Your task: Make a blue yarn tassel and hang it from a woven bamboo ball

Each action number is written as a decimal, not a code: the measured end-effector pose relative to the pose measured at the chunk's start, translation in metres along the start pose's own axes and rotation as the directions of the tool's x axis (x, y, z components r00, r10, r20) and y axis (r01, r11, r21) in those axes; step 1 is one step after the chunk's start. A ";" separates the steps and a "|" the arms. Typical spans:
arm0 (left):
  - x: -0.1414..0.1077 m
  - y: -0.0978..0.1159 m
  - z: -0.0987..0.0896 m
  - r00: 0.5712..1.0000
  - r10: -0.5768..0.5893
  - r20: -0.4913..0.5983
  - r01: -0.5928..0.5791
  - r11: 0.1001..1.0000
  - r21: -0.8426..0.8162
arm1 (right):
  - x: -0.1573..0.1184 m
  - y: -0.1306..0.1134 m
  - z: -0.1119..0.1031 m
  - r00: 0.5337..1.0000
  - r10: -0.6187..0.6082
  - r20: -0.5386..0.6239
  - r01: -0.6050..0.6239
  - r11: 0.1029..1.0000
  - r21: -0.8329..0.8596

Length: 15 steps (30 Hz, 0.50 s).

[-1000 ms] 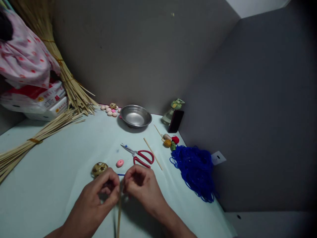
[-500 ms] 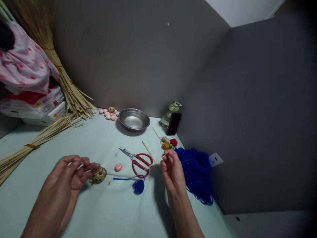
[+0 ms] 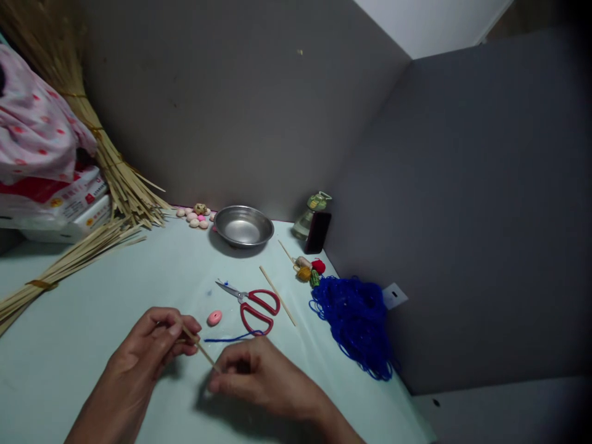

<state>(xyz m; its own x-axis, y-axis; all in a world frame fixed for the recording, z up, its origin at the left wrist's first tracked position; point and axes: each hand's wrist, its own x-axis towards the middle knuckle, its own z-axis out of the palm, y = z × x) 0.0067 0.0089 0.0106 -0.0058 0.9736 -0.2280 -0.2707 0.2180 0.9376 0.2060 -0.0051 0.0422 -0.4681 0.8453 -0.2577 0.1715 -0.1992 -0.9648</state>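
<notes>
My left hand [image 3: 157, 345], low on the left, is closed on a woven straw ball that its fingers now mostly hide. A thin straw strip [image 3: 206, 355] runs from there down to my right hand [image 3: 245, 373], whose fingers and thumb pinch its other end. Just beyond my hands lie a pink oval bead [image 3: 214, 318] and scissors [image 3: 250, 300] with red handles. A blue thread [image 3: 226, 340] reaches toward the scissors' lower handle; the blue pompom is hidden behind my right hand.
A steel bowl [image 3: 243, 227] stands near the wall, beside pale beads [image 3: 194, 223]. Straw bundles [image 3: 65, 265] lie left. Right are a phone [image 3: 318, 232], a bottle [image 3: 303, 223], small yarn bundles [image 3: 304, 274] and blue yarn [image 3: 356, 320]. A loose stick [image 3: 277, 296] lies by the scissors.
My right hand has moved left and down, close to my left hand. The strip between them spans a shorter gap, and the ball has become mostly hidden. The view has shifted slightly.
</notes>
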 end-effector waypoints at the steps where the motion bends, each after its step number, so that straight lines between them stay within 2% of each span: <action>1: 0.001 0.000 0.000 1.000 -0.007 0.004 0.007 1.000 0.005 | -0.002 -0.001 0.000 1.000 -0.017 -0.005 0.016 0.997 -0.072; 3: 0.002 0.001 0.000 1.000 -0.023 0.018 0.022 1.000 0.022 | -0.007 -0.005 -0.012 0.991 -0.090 -0.096 0.060 0.959 -0.279; 5: 0.002 0.001 0.000 0.999 -0.035 0.034 0.033 0.998 0.051 | -0.014 -0.012 -0.035 0.946 -0.175 -0.275 -0.015 0.820 -0.573; 6: 0.002 0.002 0.000 0.998 -0.036 0.047 0.033 0.997 0.065 | -0.018 -0.014 -0.050 0.893 -0.203 -0.401 -0.138 0.725 -0.675; 8: 0.003 0.001 -0.001 0.997 -0.031 0.071 0.024 0.996 0.087 | -0.024 -0.018 -0.077 0.749 -0.235 -0.619 -0.414 0.562 -0.716; 9: 0.003 0.001 -0.002 0.997 -0.024 0.080 0.016 0.995 0.094 | -0.027 -0.018 -0.087 0.685 -0.256 -0.682 -0.483 0.541 -0.688; 10: 0.003 0.001 -0.002 0.996 -0.015 0.088 0.006 0.995 0.101 | -0.029 -0.017 -0.094 0.625 -0.292 -0.724 -0.493 0.571 -0.656; 11: 0.003 0.000 -0.003 0.995 -0.007 0.096 -0.004 0.994 0.110 | -0.029 -0.016 -0.096 0.595 -0.320 -0.737 -0.430 0.648 -0.629; 12: 0.003 0.000 -0.003 0.994 -0.004 0.110 -0.009 0.992 0.124 | -0.028 -0.014 -0.094 0.601 -0.325 -0.730 -0.303 0.753 -0.585; 13: 0.003 -0.002 -0.002 0.991 -0.006 0.134 -0.012 0.990 0.138 | -0.025 -0.012 -0.087 0.639 -0.312 -0.703 -0.130 0.857 -0.499; 14: 0.002 -0.003 -0.001 0.986 -0.014 0.166 -0.011 0.989 0.149 | -0.022 -0.010 -0.076 0.714 -0.278 -0.643 0.050 0.936 -0.349; 15: 0.001 -0.005 0.001 0.978 -0.027 0.204 -0.006 0.987 0.160 | -0.017 -0.008 -0.062 0.810 -0.222 -0.543 0.178 0.975 -0.133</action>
<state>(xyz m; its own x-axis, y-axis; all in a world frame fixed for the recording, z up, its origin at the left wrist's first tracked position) 0.0092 0.0089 0.0055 0.1985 0.9605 -0.1949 -0.1136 0.2200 0.9689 0.2664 0.0131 0.0572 0.0540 0.9980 0.0335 0.1997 0.0221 -0.9796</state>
